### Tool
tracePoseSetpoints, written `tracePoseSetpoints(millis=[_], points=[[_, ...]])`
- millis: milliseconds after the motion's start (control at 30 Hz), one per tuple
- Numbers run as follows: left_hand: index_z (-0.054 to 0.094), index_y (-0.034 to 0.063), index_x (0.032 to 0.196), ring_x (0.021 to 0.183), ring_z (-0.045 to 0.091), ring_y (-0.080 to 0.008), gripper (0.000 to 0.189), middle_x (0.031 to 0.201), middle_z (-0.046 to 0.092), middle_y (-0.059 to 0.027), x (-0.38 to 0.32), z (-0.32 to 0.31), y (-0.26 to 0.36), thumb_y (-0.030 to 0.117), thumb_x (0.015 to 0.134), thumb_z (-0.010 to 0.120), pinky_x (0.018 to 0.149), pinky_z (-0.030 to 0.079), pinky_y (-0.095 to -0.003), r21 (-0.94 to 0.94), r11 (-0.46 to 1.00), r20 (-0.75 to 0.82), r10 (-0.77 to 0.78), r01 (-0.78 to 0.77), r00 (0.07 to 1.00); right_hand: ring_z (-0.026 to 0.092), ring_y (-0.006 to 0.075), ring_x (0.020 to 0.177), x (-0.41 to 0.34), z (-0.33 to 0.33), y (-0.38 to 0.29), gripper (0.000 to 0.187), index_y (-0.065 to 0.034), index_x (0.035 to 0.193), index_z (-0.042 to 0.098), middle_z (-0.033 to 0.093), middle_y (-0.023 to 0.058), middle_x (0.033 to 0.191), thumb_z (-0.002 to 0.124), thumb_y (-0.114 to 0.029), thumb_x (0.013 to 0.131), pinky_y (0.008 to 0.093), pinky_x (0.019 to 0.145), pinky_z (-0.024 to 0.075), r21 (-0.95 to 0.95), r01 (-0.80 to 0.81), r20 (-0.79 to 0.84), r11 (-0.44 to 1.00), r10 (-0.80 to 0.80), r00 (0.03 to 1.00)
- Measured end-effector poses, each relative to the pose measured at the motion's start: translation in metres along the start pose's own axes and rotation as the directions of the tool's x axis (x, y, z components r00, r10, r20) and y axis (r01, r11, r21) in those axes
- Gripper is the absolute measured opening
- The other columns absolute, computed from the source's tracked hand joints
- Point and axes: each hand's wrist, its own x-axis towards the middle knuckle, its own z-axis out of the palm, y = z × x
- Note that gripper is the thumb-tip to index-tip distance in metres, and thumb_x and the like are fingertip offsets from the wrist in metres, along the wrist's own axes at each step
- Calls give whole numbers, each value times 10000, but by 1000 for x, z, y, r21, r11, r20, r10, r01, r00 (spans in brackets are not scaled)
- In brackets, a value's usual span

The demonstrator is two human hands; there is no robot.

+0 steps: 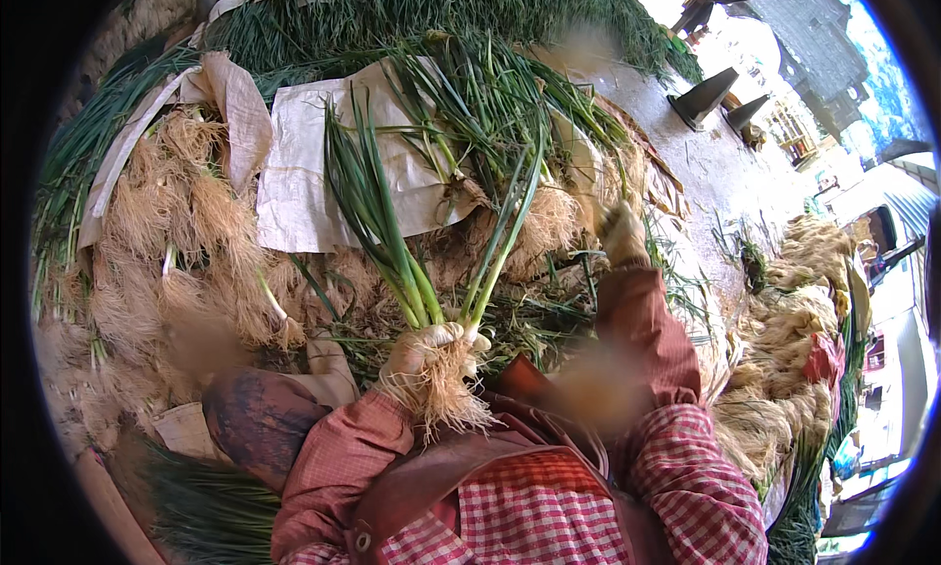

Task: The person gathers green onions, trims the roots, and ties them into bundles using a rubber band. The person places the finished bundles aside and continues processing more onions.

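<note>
My left hand, in what looks like a pale glove, is closed around a small bunch of green onions in front of my chest. Their green leaves point up and away, and their pale roots hang below the fist. My right hand reaches out to the right edge of a loose heap of green onions. Its fingers look curled beside a thin stalk and roots; whether they grip anything is unclear. The heap lies partly over a whitish woven sheet.
Rooted onion bundles are piled at the left. Green leaves bank up behind the sheet. Trimmings litter the ground before me. More bundles line the right, and dark cones stand on the pavement beyond.
</note>
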Motion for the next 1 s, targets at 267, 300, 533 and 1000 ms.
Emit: tracePoseSetpoints(millis=[267,300,533,1000], points=[[621,-76,983,638,649,-208,224,778,641,-160,-9,1,16,131,908,582,530,580,-274,63,991,225,104,-121,969,448,149,521,-22,-108,36,295,-79,924,562,498,-6,672,350,-261,1017,245,488,440,414,-166,39,895,165,986],[610,-42,1077,784,635,-245,289,991,635,-179,-6,-2,20,172,885,585,635,564,-318,6,1000,352,-8,7,936,499,154,571,-42,-99,34,251,-72,980,586,566,9,745,407,-246,1006,233,543,487,512,-232,350,827,45,936],[652,-8,1103,861,678,-217,244,982,694,-121,23,-12,-15,42,865,677,741,579,-338,376,926,-149,34,25,988,625,208,1004,-210,51,101,368,-68,1189,632,651,122,1167,633,-352,956,275,838,508,-267,73,730,961,152,667],[663,-73,1100,733,649,-163,312,883,694,-105,-2,-5,1,62,822,706,650,542,-267,651,758,-251,163,42,954,637,201,737,-176,72,111,276,-15,991,644,691,103,874,576,-283,982,357,736,554,-323,-286,269,902,377,886]])
